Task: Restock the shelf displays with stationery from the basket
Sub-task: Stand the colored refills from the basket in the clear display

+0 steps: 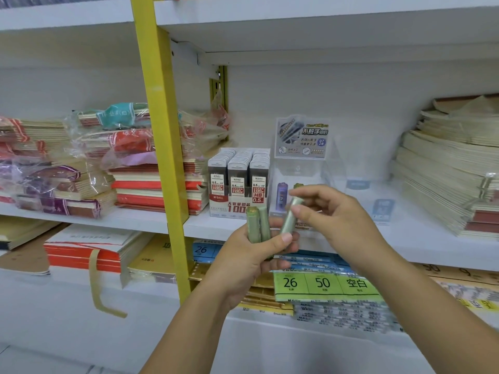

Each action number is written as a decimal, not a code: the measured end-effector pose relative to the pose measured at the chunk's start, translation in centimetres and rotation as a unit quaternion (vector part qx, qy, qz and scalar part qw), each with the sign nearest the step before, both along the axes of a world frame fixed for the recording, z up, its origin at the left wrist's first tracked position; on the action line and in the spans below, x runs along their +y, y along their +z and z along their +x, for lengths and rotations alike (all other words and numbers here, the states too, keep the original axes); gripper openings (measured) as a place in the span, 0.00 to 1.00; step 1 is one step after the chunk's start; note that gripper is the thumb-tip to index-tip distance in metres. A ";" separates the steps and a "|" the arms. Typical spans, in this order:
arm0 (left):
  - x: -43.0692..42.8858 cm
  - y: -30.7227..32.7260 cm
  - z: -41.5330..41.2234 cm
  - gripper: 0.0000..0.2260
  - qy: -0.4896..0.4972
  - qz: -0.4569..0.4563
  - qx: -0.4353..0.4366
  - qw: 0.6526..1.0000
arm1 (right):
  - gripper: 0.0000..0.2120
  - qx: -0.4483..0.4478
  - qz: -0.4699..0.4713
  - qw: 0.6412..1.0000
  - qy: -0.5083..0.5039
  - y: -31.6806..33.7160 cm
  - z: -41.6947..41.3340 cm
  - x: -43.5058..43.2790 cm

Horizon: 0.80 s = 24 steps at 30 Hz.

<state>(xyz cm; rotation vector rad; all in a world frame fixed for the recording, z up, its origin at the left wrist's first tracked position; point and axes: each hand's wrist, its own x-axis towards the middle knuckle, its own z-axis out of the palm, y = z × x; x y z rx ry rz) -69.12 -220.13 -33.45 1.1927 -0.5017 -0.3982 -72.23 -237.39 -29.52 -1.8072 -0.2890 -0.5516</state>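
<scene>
Your left hand (248, 261) grips spare green tubes (258, 225) as stock, while your right hand (337, 214) pinches one tube (290, 217), likely bound for the clear rack (299, 168) just behind.

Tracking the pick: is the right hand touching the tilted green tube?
Touching. The head view shows the right hand pinching the tilted green tube near its top.

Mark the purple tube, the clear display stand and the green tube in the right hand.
purple tube (282, 194), head view, mid body.
clear display stand (333, 157), head view, right wall.
green tube (288, 224) in right hand (337, 214), head view, lower barrel.
</scene>
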 end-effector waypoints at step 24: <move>0.2 -0.4 0.8 0.11 0.091 -0.018 -0.013 0.996 | 0.24 0.079 -0.071 0.993 0.043 0.7 -0.8 -1.7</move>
